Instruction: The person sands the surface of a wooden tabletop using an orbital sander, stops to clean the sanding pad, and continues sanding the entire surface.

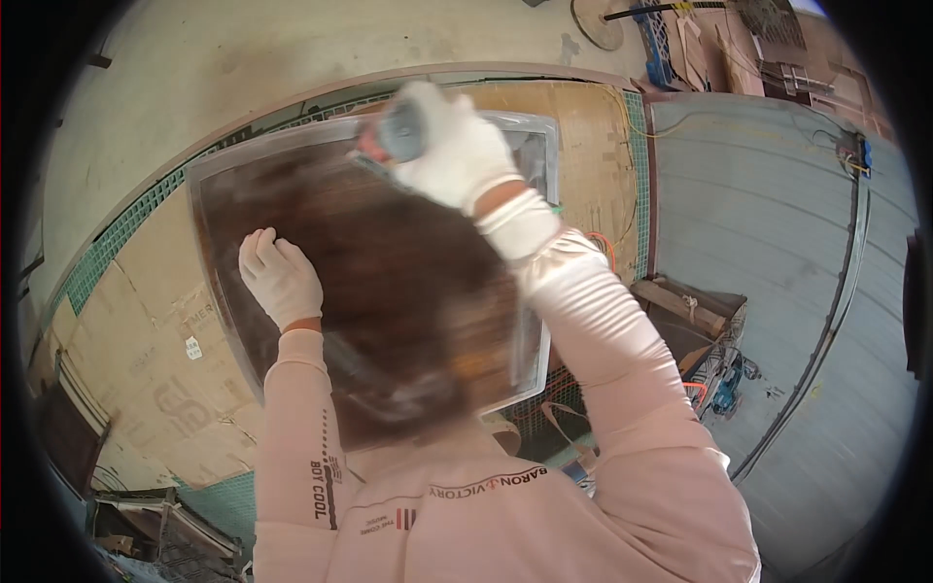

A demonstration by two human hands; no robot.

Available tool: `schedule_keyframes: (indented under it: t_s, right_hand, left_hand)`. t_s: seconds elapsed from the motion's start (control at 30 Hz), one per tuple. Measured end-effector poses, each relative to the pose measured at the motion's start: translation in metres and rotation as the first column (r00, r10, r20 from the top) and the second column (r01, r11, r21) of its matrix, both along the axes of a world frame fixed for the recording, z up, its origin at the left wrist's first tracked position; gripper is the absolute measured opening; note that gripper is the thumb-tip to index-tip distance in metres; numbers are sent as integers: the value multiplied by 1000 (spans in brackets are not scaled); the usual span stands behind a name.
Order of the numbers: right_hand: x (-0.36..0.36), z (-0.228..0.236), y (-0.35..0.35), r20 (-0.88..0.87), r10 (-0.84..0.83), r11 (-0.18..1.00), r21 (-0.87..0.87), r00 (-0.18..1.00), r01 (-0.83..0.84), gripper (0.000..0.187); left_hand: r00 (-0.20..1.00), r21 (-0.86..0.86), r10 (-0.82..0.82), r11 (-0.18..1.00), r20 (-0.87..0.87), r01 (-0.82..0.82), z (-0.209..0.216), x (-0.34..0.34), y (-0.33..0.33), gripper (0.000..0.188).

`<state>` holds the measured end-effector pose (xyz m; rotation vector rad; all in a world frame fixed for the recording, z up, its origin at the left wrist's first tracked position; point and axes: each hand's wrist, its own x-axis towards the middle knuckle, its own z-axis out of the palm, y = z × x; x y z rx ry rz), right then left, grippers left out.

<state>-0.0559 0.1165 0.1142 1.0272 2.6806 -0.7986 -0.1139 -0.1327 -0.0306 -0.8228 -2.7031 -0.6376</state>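
Note:
A dark brown wooden panel [389, 282] with a pale grey border lies flat on a cardboard-covered bench. My left hand [280, 277], in a white glove, rests flat on the panel's left part with its fingers spread. My right hand [447, 146], also gloved, is closed around a grey handled tool [400, 131] at the panel's far edge. The tool and hand are blurred, so the tool's kind is unclear. Both arms wear pale pink sleeves.
Brown cardboard sheets [165, 369] cover the bench, with green mesh [107, 257] along its edge. A grey corrugated metal wall [777, 243] stands to the right. Wooden pieces and a blue power tool [724, 389] lie at the lower right. Concrete floor [243, 58] lies beyond.

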Motion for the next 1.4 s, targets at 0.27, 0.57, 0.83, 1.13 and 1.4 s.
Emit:
schedule_keyframes:
  t_s: [0.27,0.57,0.83,1.13,1.4]
  right_hand:
    - [130,1,153,57,-314,948,76,948,309,77]
    - [124,-6,184,149,-488,867,195,860,458,81]
    - [146,6,184,128,-465,856,318,876,408,80]
    - [148,15,52,-272,-360,933,-108,893,344,60]
    - [32,16,13,-299,-113,994,-39,948,106,53]
  left_hand:
    - [1000,-2,-19,1000,-11,19,1,-1,0,23]
    - [1000,13,-8,1000,-6,8,2,-3,-1,20]
    - [1000,-9,14,1000,-25,-14,2,-6,-2,20]
    - [975,26,-206,979,89,204,13,-51,41,44]
    - [995,-83,98,992,-17,-99,19,-120,50,38]
